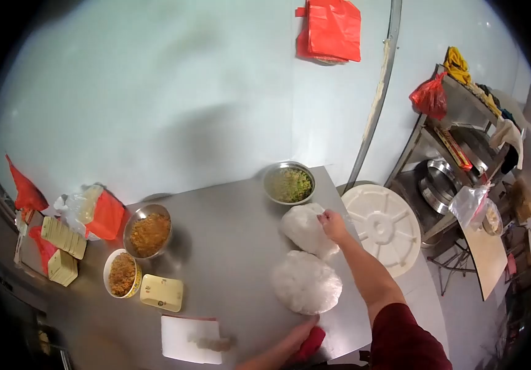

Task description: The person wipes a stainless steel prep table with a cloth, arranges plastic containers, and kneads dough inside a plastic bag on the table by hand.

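White, translucent plastic: two bundles. Right fingers (323, 217) pinched on the upper bundle (302, 227); left fingers (313, 320) at the near edge of the lower bundle (307, 283), spacing cannot be told. Beyond: one bowl of green food (289, 185), two bowls of brown food (149, 235) (122, 275), one yellow tray (162, 292). Surface: one grey desk (228, 246). Room: one round white lid (381, 229), one rack (410, 145), pale wall (123, 92).

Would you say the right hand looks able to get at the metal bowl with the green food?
Probably yes: the right hand is at the upper plastic bundle, close to the metal bowl, whose top is uncovered; it may need to leave that bundle first.
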Tool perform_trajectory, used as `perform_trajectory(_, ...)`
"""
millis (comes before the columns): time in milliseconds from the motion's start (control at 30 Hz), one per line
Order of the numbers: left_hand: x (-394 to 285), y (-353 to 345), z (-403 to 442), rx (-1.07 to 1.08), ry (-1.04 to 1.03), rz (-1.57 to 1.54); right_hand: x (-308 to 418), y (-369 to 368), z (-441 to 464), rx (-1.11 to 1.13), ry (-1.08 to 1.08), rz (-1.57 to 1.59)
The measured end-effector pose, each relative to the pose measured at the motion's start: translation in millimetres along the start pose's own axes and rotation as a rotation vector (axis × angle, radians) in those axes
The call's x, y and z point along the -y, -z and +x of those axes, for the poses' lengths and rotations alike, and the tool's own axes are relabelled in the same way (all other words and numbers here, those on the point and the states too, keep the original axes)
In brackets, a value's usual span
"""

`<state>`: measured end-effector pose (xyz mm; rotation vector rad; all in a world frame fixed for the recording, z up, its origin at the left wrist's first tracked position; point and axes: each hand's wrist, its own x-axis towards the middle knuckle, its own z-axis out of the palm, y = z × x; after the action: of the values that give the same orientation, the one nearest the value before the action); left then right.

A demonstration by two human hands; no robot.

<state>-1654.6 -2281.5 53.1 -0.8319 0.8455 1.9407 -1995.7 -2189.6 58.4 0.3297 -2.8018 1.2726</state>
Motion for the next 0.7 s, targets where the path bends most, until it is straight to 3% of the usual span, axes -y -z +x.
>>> perform_trajectory(33,-2,-8,14,0.008,0.009,0.002,-1,8,-12,-0.003,-0.009,-0.009)
perform_trajectory(100,-11,-14,51,-0.166,-0.429,-0.037,1,28,-36,-0.054,-0.075,0.214)
perform_trajectory(233,-28,-24,54,0.017,-0.182,-0.288,7,82,-80,-0.151,-0.152,0.380)
perform_trajectory(300,-49,-23,52,-0.034,-0.200,-0.217,-2,112,-102,-0.117,-0.213,0.394)
perform_trajectory(367,-66,-13,78,-0.023,-0.394,-0.249,2,143,-130,-0.119,-0.273,0.393)
perform_trajectory(433,-108,-45,39,-0.185,-0.487,-0.236,-3,161,-156,-0.103,-0.329,0.402)
perform_trajectory(500,-137,-16,69,-0.074,-0.429,-0.255,-11,169,-182,-0.068,-0.254,0.344)
perform_trajectory(567,-156,-29,42,-0.168,-0.515,-0.167,-7,175,-204,0.025,-0.385,0.418)
perform_trajectory(633,-152,-17,33,-0.091,-0.449,-0.187,-5,176,-221,0.160,-0.235,0.552)
perform_trajectory(700,-136,-2,13,0.081,-0.384,0.193,3,180,-229,0.243,-0.195,0.602)
